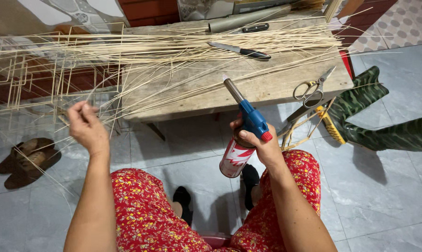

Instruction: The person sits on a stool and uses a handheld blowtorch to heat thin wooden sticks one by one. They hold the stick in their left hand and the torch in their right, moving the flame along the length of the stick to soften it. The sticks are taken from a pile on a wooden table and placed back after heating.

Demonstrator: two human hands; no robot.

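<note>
The right hand (262, 144) is clenched around a gas torch (245, 126), a red-and-white canister with a blue head, held off the near edge of the wooden table (248, 88) with its metal nozzle tilted toward the tabletop. The left hand (86, 127) pinches a thin bamboo strip (99, 88) just off the table's near left corner, beside a frame of thin sticks (38, 79). The chief risk, as I judge it, is fire: a heap of dry strips (173, 44) covers the far edge, so a lit nozzle swung too far could catch them. A strip held too long in heat may scorch or snap. A knife (241, 50) and scissors (311, 88) lie near the right edge, within a careless reach.
</note>
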